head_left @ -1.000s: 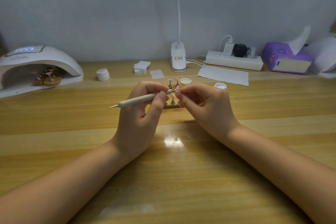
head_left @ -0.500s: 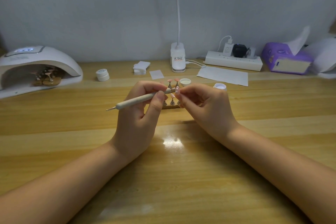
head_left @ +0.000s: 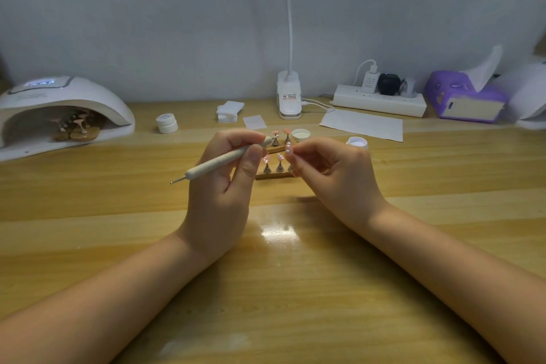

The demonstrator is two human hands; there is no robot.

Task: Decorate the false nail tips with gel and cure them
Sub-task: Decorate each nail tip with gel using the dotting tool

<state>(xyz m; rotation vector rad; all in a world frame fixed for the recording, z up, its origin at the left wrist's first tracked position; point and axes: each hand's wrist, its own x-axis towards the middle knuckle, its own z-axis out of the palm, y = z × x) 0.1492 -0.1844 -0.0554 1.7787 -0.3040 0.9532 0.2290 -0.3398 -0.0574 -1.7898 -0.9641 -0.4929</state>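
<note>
My left hand (head_left: 224,180) grips a white dotting pen (head_left: 220,162), its metal tip pointing down-left and its other end up by my fingertips. My right hand (head_left: 339,174) pinches a pink false nail tip (head_left: 289,148) on its small stand, a short gap from the pen's upper end. Behind my hands a wooden holder (head_left: 273,175) carries more pink tips on metal stands. An open gel pot (head_left: 357,142) and its lid (head_left: 300,134) sit just beyond. At far left the white curing lamp (head_left: 59,103) is lit, with another holder of tips (head_left: 77,130) inside.
A closed white jar (head_left: 167,123), a stack of wipes (head_left: 229,111), a paper square (head_left: 254,121) and a paper sheet (head_left: 362,125) lie on the wooden table (head_left: 295,289). A desk lamp base (head_left: 289,96), a power strip (head_left: 379,100) and a purple tissue box (head_left: 464,97) line the wall.
My left hand has tilted the pen, so its metal tip dropped lower left and its upper end drew slightly away from the nail tip. My right hand barely moved.
</note>
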